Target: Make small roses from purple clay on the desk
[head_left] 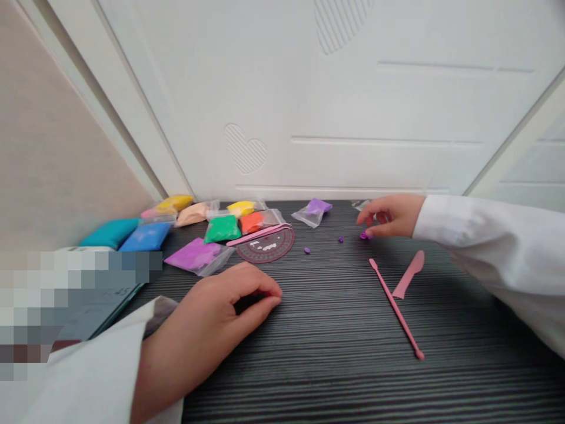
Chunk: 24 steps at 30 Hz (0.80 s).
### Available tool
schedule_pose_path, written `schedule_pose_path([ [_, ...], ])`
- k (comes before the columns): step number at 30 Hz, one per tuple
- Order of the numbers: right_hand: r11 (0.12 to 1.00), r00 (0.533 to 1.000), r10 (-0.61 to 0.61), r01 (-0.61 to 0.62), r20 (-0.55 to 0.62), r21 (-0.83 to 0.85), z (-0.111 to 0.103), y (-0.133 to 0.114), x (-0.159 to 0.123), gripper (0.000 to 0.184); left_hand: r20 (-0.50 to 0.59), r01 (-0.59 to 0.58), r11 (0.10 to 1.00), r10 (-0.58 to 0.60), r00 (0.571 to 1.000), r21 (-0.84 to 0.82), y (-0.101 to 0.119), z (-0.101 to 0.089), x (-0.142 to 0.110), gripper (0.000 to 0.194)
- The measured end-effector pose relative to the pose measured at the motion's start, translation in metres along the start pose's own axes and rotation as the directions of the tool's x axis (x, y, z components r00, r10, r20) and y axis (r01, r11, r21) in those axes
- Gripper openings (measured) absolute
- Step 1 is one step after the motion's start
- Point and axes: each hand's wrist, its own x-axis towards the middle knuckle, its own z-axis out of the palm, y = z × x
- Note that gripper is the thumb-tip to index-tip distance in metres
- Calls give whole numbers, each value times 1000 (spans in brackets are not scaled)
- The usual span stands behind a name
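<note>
My right hand (pixel 395 215) is at the back right of the table, its thumb and fingers curled down around a small piece of purple modelling clay (pixel 365 235). Just left of it lie a tiny purple clay bit (pixel 341 239) and a small purple clay ball (pixel 307 250). My left hand (pixel 220 318) rests on the near left of the table, thumb and index tips pressed together with nothing visible between them. Nearer to me than the right hand, a pink clay stick tool (pixel 397 309) lies beside a pink plastic knife (pixel 410 274).
Bags of coloured clay, including green (pixel 223 228), blue (pixel 145 237), magenta (pixel 194 254) and purple (pixel 318 206), lie toward the back. A protractor-like half disc (pixel 269 244) has a pink tool (pixel 256 234) across it. A white panel (pixel 353 118) rises behind the table.
</note>
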Motion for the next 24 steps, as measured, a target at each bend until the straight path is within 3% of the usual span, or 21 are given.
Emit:
schedule_pose_path([
  [4, 994, 985, -96, 87, -146, -70, 10, -36, 7, 24, -50, 79, 991, -85, 995, -111, -1, 2, 0, 20],
  [7, 974, 972, -195, 176, -134, -145, 25, -67, 13, 25, -38, 118, 964, -131, 991, -239, -2, 3, 1, 30],
  [10, 960, 970, -212, 183, -120, -214, 35, -82, 15, 30, -17, 125, 937, -138, 990, -325, -1, 3, 3, 32],
  [18, 956, 988, -59, 14, -146, -292, 30, -54, 13, 28, -23, 86, 979, -92, 995, -184, 2, -1, 2, 19],
  [24, 965, 988, -61, 23, -139, -260, 35, -47, 17, 22, -27, 48, 990, -52, 998, -135, 2, 0, 2, 17],
])
